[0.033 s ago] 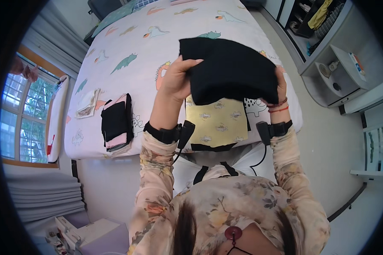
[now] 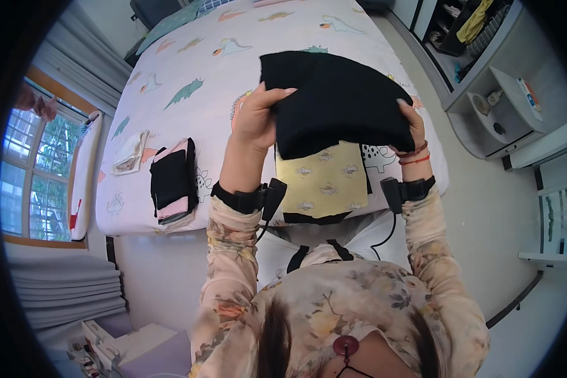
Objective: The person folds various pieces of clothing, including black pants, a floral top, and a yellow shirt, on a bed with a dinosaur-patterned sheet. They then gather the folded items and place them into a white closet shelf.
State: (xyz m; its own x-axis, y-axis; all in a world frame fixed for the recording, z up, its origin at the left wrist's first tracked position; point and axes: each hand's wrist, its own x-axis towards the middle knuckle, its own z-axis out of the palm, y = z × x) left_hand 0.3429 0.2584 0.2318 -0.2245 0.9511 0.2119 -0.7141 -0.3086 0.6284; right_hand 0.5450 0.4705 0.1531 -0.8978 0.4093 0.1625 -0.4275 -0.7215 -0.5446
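Note:
A folded black garment (image 2: 337, 101) is stretched between my two hands, lifted above the bed. My left hand (image 2: 256, 120) grips its left edge, thumb on top and the fingers partly hidden beneath. At the right end my right hand (image 2: 413, 128) pinches the cloth, thumb showing over it. Under the garment lies a yellow printed board or cloth (image 2: 326, 183), its far part covered from sight, with black fabric (image 2: 318, 218) poking out along its near edge. To the left rests a stack of folded clothes (image 2: 170, 181), black on top with pink below.
The bed (image 2: 151, 113) wears a pale sheet with dinosaur prints. A small white folded cloth (image 2: 131, 153) lies left of the stack. Beyond the bed's right side are a corner shelf (image 2: 494, 113) and an open wardrobe (image 2: 466, 31). A window (image 2: 44, 170) is at the left.
The black garment has shifted slightly left and away from me, its near edge now flatter. My right thumb has come more onto the cloth. The stack is unmoved.

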